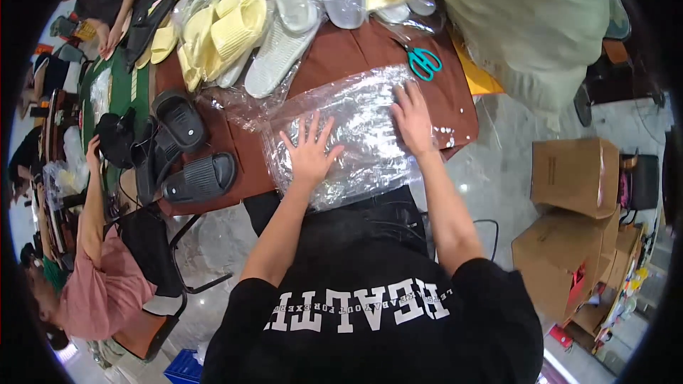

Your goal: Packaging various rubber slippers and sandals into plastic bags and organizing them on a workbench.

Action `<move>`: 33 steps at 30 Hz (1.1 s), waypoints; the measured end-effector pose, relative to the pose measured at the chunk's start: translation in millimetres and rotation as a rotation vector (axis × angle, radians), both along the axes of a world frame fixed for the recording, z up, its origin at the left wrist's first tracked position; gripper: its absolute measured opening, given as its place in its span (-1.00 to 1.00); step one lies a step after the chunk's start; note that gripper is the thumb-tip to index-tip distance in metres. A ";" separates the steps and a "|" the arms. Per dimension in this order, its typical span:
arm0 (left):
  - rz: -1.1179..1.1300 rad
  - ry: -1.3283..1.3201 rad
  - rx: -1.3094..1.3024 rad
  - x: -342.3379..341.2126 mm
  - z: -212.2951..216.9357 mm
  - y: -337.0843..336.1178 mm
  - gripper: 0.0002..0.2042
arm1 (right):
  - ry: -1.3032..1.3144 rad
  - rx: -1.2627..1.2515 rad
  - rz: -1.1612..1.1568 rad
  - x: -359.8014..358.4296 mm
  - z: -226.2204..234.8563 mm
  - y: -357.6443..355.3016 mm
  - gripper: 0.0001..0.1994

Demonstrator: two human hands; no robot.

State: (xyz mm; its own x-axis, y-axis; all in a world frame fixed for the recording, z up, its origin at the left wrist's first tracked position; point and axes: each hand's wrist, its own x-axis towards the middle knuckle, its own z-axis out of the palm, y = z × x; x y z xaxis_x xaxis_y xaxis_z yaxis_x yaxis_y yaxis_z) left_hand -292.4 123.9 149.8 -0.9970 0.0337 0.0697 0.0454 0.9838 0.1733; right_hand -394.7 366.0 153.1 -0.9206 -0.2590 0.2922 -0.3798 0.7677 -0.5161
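Clear plastic bag overhangs table edge; both hands flat.

A stack of clear plastic bags lies flat on a brown table top, directly under both hands. The plastic is transparent, glossy & crinkled, w/ bright glare streaks across it; the brown surface shows through. The stack is roughly rectangular, tilted slightly, its near edge hanging just over the table edge toward the person. Left hand rests palm down, fingers spread, on the lower-left part of the stack. Right hand presses flat on the upper-right part, fingers pointing away. Plastic between the 2 hands looks smoothed; wrinkles gather below the left hand. Contents, if any, can't be made out.
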 end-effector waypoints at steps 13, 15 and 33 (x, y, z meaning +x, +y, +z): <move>0.009 -0.046 0.046 20.3 3.1 -22.5 -0.30 | -0.345 -0.225 -0.510 -1.2 15.2 2.9 -0.59; 0.032 -0.026 0.059 21.8 3.6 -23.5 -0.31 | -0.279 -0.170 -0.414 -13.0 2.5 5.2 -0.72; 0.171 0.006 -0.040 2.6 -1.1 -75.8 -0.31 | 0.161 0.329 0.403 11.4 61.7 -64.3 -0.42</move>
State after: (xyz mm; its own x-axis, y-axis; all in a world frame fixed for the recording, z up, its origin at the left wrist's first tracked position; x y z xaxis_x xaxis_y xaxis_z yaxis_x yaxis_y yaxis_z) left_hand -289.9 48.1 148.7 -0.9880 -0.1336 0.0778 -0.1223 0.9833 0.1346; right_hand -383.3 301.7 214.8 -0.6802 -0.6835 0.2649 -0.7314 0.6565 -0.1842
